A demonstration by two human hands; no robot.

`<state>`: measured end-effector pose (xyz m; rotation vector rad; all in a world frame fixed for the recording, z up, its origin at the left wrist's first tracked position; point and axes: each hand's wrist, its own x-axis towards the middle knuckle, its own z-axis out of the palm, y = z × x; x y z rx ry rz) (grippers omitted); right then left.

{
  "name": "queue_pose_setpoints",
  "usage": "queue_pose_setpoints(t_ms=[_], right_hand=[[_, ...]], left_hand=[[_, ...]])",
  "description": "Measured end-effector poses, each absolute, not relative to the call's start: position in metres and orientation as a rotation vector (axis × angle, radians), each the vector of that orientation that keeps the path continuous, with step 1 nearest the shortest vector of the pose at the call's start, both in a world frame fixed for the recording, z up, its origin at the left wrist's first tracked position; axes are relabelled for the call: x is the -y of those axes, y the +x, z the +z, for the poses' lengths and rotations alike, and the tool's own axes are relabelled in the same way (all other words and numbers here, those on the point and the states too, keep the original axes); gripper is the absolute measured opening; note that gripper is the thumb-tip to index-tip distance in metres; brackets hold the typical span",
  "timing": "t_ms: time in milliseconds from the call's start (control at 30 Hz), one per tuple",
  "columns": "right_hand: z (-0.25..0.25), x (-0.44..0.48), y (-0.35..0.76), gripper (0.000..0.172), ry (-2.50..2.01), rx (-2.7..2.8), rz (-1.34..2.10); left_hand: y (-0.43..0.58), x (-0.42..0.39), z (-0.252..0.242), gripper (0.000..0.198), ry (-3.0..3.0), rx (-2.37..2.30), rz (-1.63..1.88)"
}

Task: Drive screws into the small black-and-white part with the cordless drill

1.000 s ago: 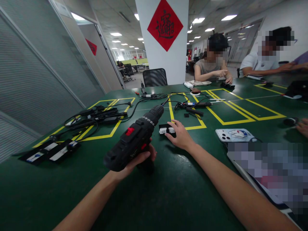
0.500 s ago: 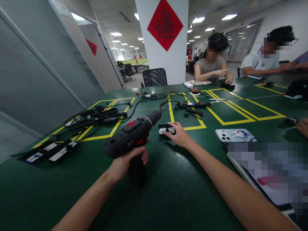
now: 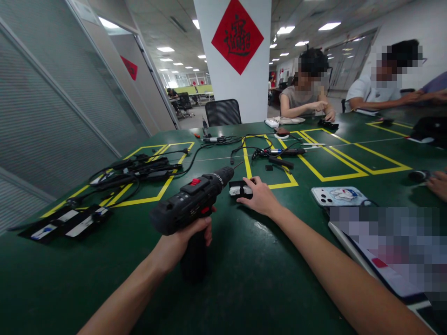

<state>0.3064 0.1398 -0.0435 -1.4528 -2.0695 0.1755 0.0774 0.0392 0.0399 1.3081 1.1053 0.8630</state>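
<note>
My left hand [image 3: 190, 232] is wrapped around the handle of a black cordless drill [image 3: 193, 197] with red switches. The drill is held up off the table, its thin bit pointing forward and to the right. Its battery end hangs below the hand. My right hand [image 3: 260, 197] grips a small black holder with a white piece in it [image 3: 238, 190], on the green table [image 3: 244, 279]. The fingers are over its far side and the thumb is at its near side; part of the holder is hidden by the hand. The drill bit is apart from the holder.
Tangled black cables [image 3: 150, 167] and black-and-white strips [image 3: 84, 221] lie left. A pen-shaped electric screwdriver [image 3: 279, 152] lies ahead, near a black bar [image 3: 281, 162]. A phone [image 3: 338, 196] and a blurred flat device [image 3: 387, 256] are right. A co-worker [image 3: 309, 93] sits across.
The drill has dipped slightly, its bit lower and a little to the left. My right thumb has shifted from the white piece toward the holder's near edge. The whole view has shifted slightly.
</note>
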Motion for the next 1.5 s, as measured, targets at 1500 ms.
queue_pose_setpoints(t_ms=[1500], right_hand=[[-0.059, -0.16, 0.32, 0.052, -1.332, 1.82, 0.397]], left_hand=[[0.056, -0.017, 0.042, 0.033, 1.416, -1.302, 0.568]])
